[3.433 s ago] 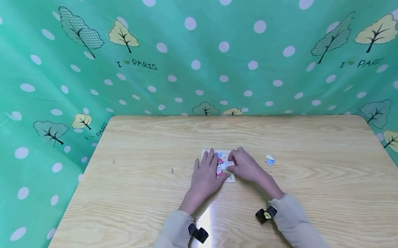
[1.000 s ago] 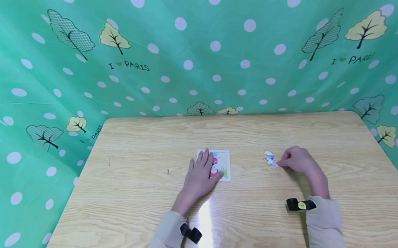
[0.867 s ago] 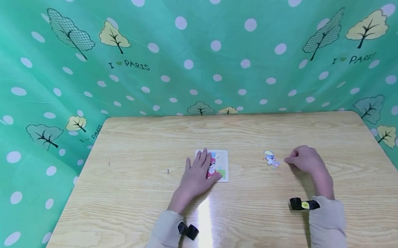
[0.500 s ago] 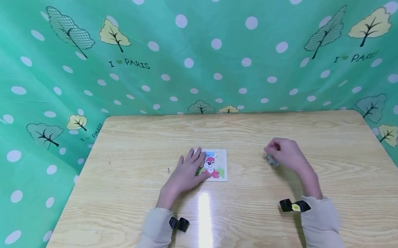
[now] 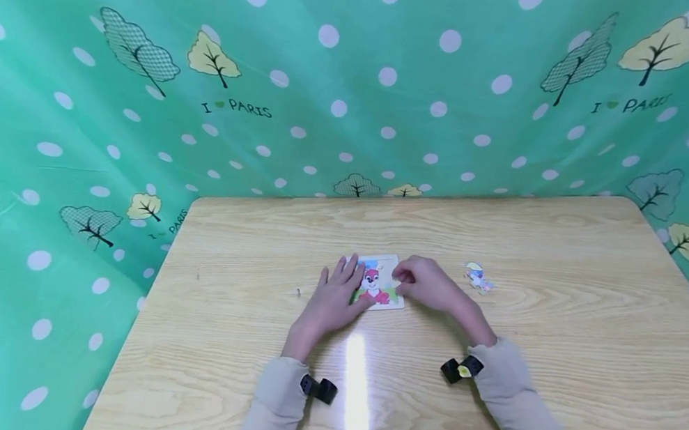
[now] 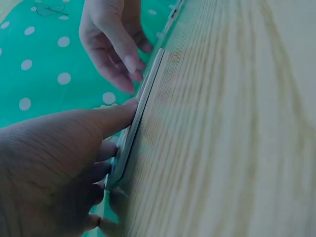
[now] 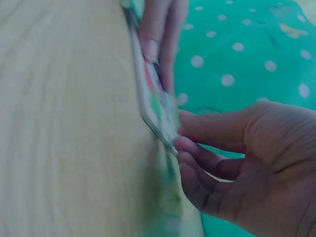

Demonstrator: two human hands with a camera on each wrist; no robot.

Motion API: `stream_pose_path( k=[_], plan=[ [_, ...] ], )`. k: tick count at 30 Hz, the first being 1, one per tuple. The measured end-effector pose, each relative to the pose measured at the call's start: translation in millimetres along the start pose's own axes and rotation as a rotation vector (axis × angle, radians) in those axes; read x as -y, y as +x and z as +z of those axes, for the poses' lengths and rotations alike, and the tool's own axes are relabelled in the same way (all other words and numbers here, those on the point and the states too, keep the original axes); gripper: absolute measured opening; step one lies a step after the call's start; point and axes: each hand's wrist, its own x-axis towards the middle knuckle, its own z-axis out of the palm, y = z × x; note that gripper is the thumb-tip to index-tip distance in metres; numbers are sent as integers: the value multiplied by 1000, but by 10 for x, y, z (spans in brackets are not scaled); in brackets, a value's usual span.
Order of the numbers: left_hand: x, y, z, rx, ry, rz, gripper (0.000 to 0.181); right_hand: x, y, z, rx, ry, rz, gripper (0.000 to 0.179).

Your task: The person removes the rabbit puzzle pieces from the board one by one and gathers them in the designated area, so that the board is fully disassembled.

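A small square picture puzzle [image 5: 370,282] with a pink cartoon animal lies on the table. Its right-hand part shows a pale bare area. My left hand [image 5: 330,301] rests on the board's left side, fingers spread and thumb along the near edge. Over the right edge is my right hand [image 5: 432,285], thumb and fingers bent towards the board. In the right wrist view, the right fingertips [image 7: 183,143] are at the board's corner, thumb slightly apart from the index finger; blur hides whether anything is between them. Loose puzzle pieces [image 5: 478,278] lie to the right.
The wooden table [image 5: 230,343] carries a bright strip of reflected light in front of the board. A tiny dark speck [image 5: 298,293] lies left of the board. Behind stands a green dotted curtain [image 5: 306,99] with printed trees.
My right hand has gone from the board to the loose pieces and back to the board. The loose pile has grown, and my left hand has slid leftwards, uncovering more of the picture.
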Motion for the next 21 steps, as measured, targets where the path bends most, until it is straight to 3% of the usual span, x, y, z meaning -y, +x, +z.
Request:
stream_pose_path(
  k=[11,17,21],
  plan=[
    [88,-24,-47,-9,-65,19,69,29,49,154,-3,-20,-3,22],
    [127,-30,-76,-20,-107,32,71,34,115,184,-75,10,45,15],
    [81,-9,-41,-46,-78,10,70,51,215,184,-117,62,98,21]
  ],
)
